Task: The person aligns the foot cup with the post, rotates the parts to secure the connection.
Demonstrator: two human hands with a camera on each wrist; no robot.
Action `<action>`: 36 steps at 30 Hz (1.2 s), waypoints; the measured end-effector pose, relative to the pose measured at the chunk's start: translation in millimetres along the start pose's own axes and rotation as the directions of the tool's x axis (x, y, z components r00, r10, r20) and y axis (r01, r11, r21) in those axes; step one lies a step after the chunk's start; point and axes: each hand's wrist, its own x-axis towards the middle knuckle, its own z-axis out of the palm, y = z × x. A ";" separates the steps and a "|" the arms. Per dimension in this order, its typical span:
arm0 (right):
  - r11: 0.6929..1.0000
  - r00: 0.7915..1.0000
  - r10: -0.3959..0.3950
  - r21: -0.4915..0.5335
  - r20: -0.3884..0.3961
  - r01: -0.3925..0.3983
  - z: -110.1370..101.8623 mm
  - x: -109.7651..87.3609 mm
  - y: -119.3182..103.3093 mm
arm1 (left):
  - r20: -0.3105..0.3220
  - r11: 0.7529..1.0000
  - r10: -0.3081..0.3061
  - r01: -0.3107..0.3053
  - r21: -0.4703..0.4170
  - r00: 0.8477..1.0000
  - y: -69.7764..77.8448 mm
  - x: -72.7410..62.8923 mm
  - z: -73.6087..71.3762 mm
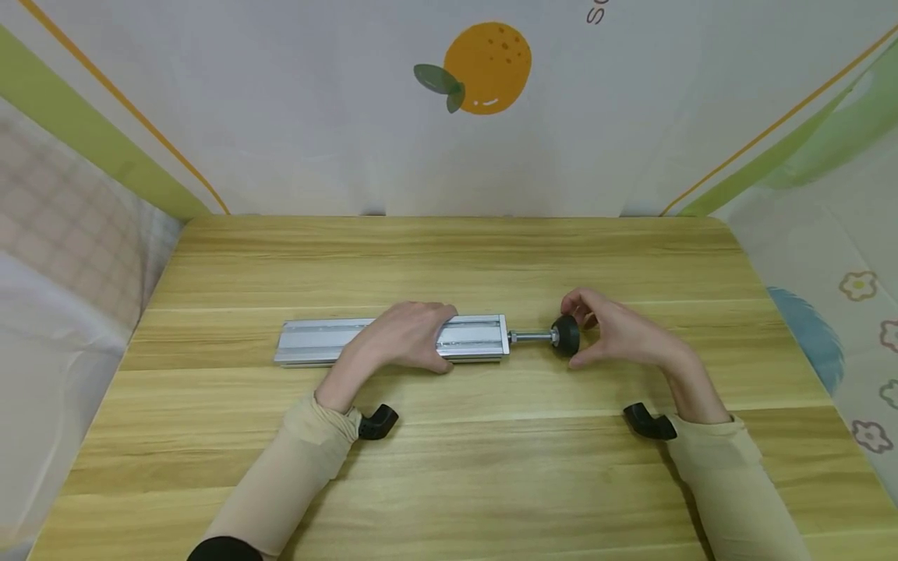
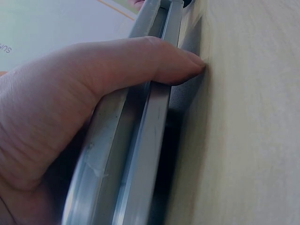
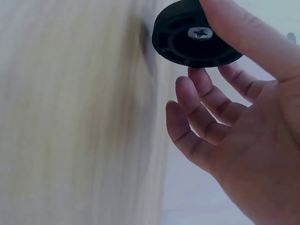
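A silver aluminium profile lies lengthwise across the wooden table. Over its middle, my left hand grips it, with the thumb along the near side; in the left wrist view the thumb reaches down the grooved side wall. From the profile's right end a threaded rod sticks out, ending in a black levelling foot. My right hand holds the foot's rim between thumb and curled fingers. In the right wrist view the foot's underside shows a cross-head screw, with the thumb partly covering the disc.
The wooden table reaches back to a white curtain printed with an orange. Black curved pieces, one on the left wrist and one on the right wrist, jut inward from the sleeves.
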 end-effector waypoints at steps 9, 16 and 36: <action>1.000 0.999 0.021 -0.013 -0.029 -0.021 -1.9 0.2 -0.1 | -0.002 1.000 -0.002 0.002 0.002 1.000 0.2 -0.4 -0.2; 0.999 1.000 0.023 -0.024 -0.012 -0.023 -4.7 -5.5 5.6 | 0.004 1.000 0.001 -0.001 0.011 1.000 0.3 0.2 0.3; 0.997 0.997 -0.025 0.076 -0.076 0.031 5.3 -7.6 15.8 | 0.002 1.000 0.013 -0.013 0.012 1.000 -0.9 0.3 0.7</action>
